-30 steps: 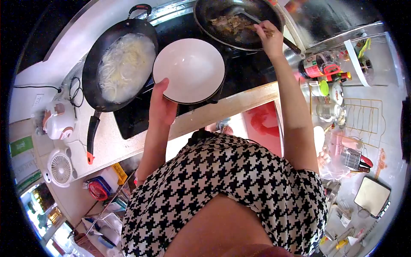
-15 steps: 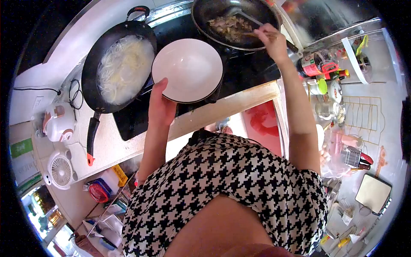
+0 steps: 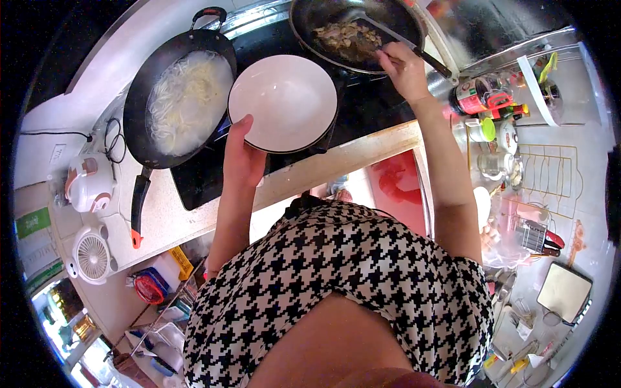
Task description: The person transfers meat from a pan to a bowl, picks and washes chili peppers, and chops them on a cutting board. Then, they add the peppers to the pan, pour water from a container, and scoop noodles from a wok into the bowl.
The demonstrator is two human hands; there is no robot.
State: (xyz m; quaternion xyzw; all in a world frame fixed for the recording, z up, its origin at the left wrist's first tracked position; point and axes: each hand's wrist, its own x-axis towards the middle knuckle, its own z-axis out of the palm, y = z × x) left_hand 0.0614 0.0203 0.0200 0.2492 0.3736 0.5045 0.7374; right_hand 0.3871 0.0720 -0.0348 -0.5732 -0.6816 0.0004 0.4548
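My left hand [image 3: 243, 155] holds a white bowl [image 3: 283, 103] with a dark rim, its thumb over the near left edge. The bowl is tilted, and its inside faces me with no food in it. At the near right rim of a dark frying pan [image 3: 317, 48], my right hand [image 3: 404, 68] has its fingers pinched together; what they hold, if anything, is hard to make out. Browned chopped food [image 3: 346, 40] lies in that pan. A spatula [image 3: 391, 33] rests across it, its black handle over the rim behind my right hand. Left of the bowl, a black wok [image 3: 139, 110] contains pale noodles [image 3: 187, 103] in cloudy liquid.
Both pans sit on a black cooktop [image 3: 194, 189]. The wok's long handle [image 3: 140, 200] reaches over the counter on the left, near a white small appliance [image 3: 90, 184] and a white fan [image 3: 92, 255]. Bottles [image 3: 475, 97] and jars [image 3: 495, 165] line the right side.
My right hand has shifted slightly left and down, uncovering more of the spatula's handle. A thin stick seen at its fingertips earlier is no longer distinct. The bowl is nearly still.
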